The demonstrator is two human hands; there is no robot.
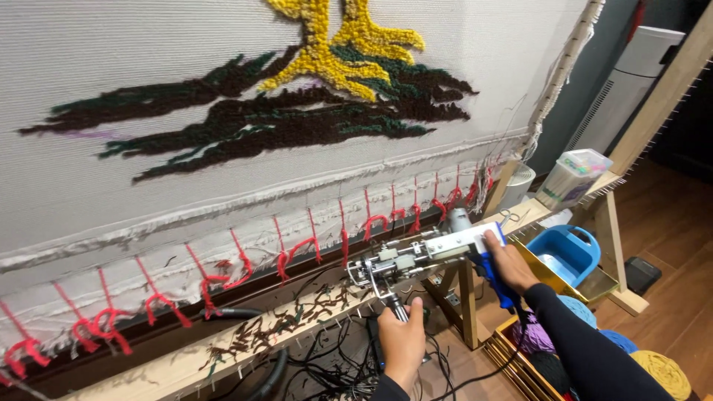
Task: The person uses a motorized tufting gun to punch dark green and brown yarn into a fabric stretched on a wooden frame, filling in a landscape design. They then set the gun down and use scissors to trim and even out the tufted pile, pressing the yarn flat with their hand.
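A tufting gun [416, 256] with a metal front and a blue rear grip hangs level in front of the wooden frame's lower bar [245, 338]. My left hand [401, 341] grips its lower front handle from below. My right hand [505, 263] wraps around the blue rear grip. The gun's tip points left, just below the stretched white cloth [111, 111]. That cloth carries tufted yarn in dark brown, green and yellow [327, 82]. Red yarn loops [297, 249] lace the cloth's bottom edge to the frame.
Loose yarn scraps lie on the frame bar and black cables [327, 364] tangle on the floor. To the right are a blue bucket [568, 252], a clear container of small items [575, 174], scissors [509, 217] and yarn balls [661, 371] in a crate.
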